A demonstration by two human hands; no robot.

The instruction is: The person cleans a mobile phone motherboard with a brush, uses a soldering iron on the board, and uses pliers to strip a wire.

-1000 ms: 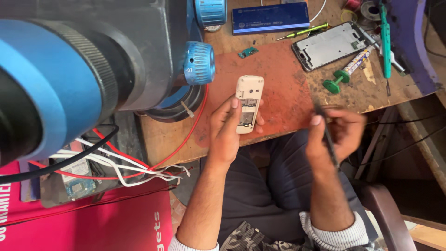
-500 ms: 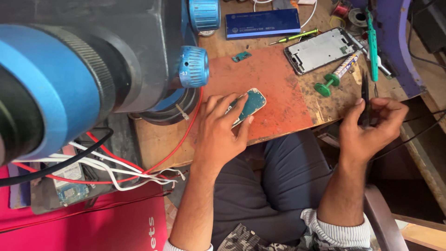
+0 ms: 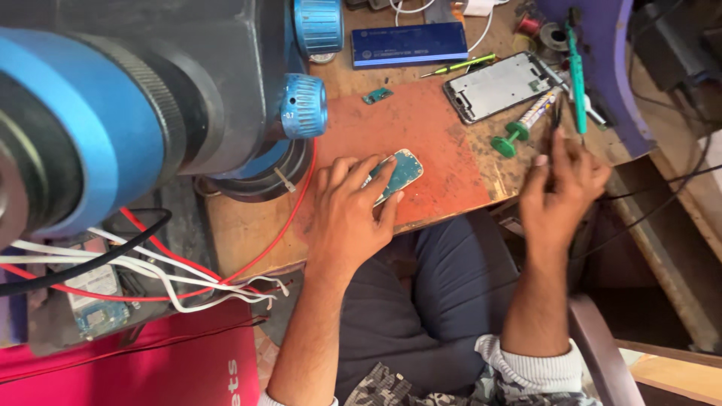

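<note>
My left hand (image 3: 352,212) lies flat on a small teal circuit board (image 3: 398,173), pressing it onto the reddish-brown work mat (image 3: 421,131) near the table's front edge. My right hand (image 3: 560,184) is raised at the right end of the table, its fingers closed on thin dark tweezers (image 3: 555,120) that point up beside a green-capped syringe (image 3: 526,124). The motion blurs the right hand a little.
A big black and blue microscope (image 3: 150,98) fills the upper left. Behind the mat lie a blue flat box (image 3: 410,43), an open phone frame (image 3: 500,85), a small green chip (image 3: 377,95) and a green-handled tool (image 3: 576,64). Red, white and black wires (image 3: 188,278) trail lower left.
My left hand turned the small phone part over and laid it down on the mat. My right hand moved from near my lap up and right to the table's end with the thin tool.
</note>
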